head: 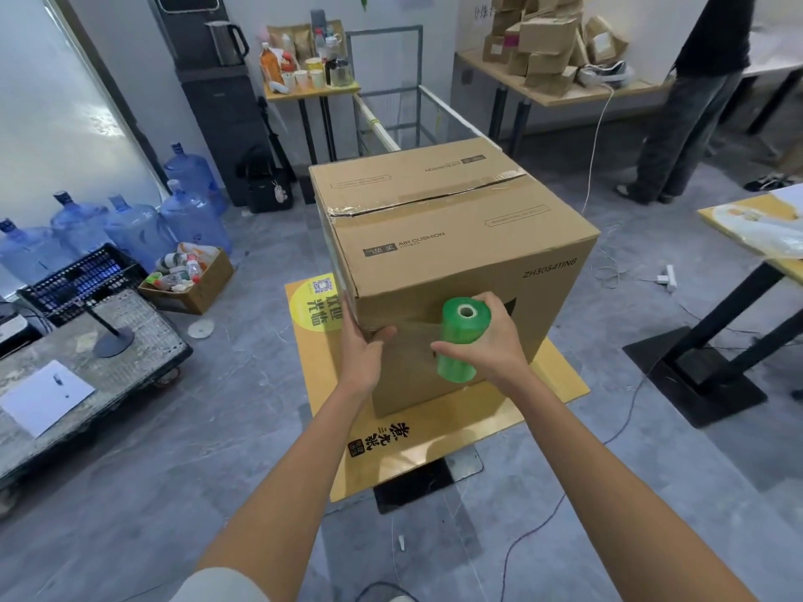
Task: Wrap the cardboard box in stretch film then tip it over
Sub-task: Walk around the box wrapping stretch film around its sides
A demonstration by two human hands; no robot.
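Yellow is the low table [434, 454] under your taped cardboard box [456, 236], which stands upright near its middle. Your green stretch film roll [462, 325] stands upright against the box's near face, gripped round its side by your right hand [495, 341], with a clear sheet running toward the near left corner. Your left hand [363, 347] presses that corner, fingers straight up the side face, thumb on the near face.

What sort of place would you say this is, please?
Probably a small packing or shipping room: parcels piled on a back table, a taped box with a green film roll held against it, and a flat trolley alongside.
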